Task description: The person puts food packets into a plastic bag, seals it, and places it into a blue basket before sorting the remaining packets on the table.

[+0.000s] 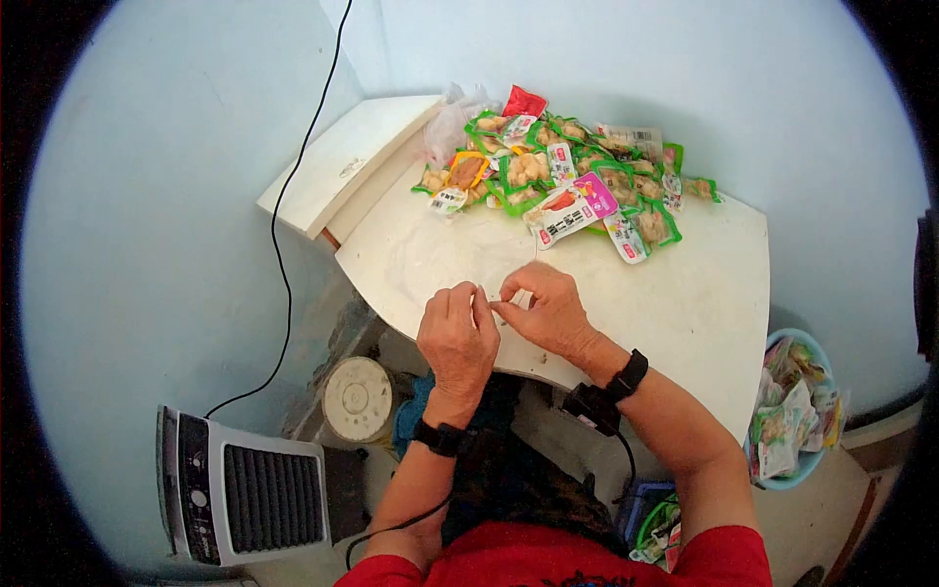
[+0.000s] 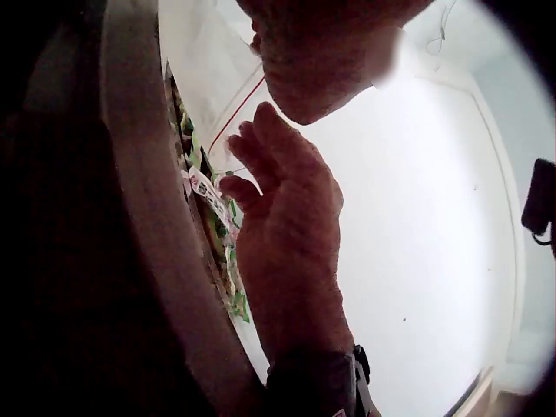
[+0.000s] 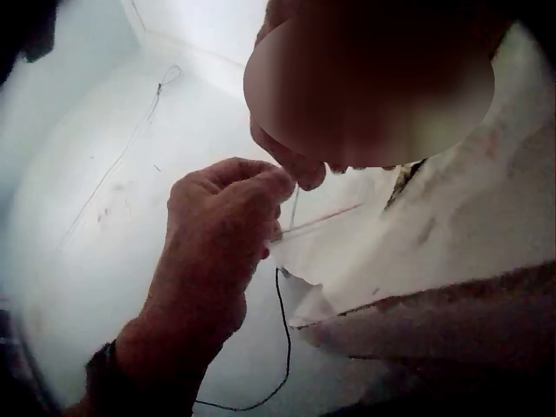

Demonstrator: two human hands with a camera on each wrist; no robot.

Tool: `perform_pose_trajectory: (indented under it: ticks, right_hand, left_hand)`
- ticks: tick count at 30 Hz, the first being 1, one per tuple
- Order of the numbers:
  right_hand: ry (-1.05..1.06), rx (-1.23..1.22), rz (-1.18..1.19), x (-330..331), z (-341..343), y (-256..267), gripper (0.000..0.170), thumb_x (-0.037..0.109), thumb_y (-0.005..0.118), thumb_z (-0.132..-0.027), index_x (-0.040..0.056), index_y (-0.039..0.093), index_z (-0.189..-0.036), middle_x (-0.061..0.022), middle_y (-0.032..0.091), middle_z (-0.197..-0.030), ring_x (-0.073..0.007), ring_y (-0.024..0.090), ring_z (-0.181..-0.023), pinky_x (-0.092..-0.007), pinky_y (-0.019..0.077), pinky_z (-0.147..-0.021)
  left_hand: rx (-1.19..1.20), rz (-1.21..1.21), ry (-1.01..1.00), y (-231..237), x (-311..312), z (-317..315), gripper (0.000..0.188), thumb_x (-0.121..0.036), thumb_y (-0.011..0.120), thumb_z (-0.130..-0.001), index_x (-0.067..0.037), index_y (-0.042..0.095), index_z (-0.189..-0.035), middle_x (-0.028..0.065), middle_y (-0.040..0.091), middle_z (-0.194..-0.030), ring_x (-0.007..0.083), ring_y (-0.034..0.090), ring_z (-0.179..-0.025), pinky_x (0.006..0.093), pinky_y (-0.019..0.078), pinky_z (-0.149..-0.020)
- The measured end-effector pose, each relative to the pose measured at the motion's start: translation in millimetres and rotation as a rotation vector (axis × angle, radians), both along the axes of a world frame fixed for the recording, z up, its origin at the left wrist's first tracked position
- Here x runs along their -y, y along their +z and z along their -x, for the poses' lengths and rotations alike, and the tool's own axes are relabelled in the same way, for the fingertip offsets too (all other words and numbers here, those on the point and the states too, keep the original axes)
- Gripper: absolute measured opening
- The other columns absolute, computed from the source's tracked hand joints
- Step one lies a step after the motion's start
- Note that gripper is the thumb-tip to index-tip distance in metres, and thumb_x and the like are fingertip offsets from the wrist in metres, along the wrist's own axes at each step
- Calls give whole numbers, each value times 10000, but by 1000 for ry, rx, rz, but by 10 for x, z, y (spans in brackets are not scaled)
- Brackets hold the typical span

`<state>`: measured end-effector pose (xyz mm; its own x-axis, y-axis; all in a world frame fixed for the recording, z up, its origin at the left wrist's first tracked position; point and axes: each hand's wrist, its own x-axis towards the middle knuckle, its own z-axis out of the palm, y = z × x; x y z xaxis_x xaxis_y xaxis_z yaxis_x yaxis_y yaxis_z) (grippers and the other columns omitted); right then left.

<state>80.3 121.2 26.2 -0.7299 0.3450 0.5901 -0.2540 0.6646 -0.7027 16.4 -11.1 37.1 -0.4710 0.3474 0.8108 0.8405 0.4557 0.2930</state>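
Observation:
Both hands meet over the front part of the white table (image 1: pixel 675 293). My left hand (image 1: pixel 458 338) brings thumb and fingertips together at a tiny thin thing, close to the right fingertips. With thumb and forefinger, my right hand (image 1: pixel 550 308) pinches at the same spot from the other side. A thin reddish strand (image 2: pixel 236 115) shows near the fingertips in the left wrist view; I cannot tell exactly what is pinched. Several small sealed snack packets (image 1: pixel 528 168) with green edges lie heaped behind the hands. A white and purple packet (image 1: pixel 575 208) lies at the heap's front.
A blue basin (image 1: pixel 782 479) full of packets stands at the right. Left of the table are a round-topped stool (image 1: pixel 357 399) and an air cooler (image 1: pixel 274 494). A black cable (image 1: pixel 284 264) hangs along the wall. A clear plastic bag (image 1: pixel 448 132) sits beside the heap.

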Motion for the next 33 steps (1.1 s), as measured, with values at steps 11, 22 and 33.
perform_pose_trajectory:
  ticks: [11,22,33]
  right_hand:
    - [167,170,161,-46,31,-76,725,-91,528,-819,151,381,-1487,-180,682,-1130,-282,700,-849,-374,564,-761]
    - [213,216,241,-49,10,-20,739,-65,485,-831,176,337,-1514,-181,700,-1019,-306,706,-816,-418,549,-773]
    - [171,119,408,-107,93,-160,324,-19,600,-845,7,659,-1162,-171,719,-878,-200,711,-704,-316,566,-638]
  left_hand:
    - [65,-39,-25,-40,-12,-27,165,22,662,-792,-37,618,-939,151,624,-1023,305,619,-917,407,503,-763]
    - [95,73,-181,-169,-27,-44,349,57,566,-839,-22,643,-1170,285,379,-1484,455,322,-1408,492,301,-1137]
    - [104,55,-196,-206,-192,116,706,186,387,-694,65,420,-1389,259,361,-1496,427,303,-1422,471,293,-1160]
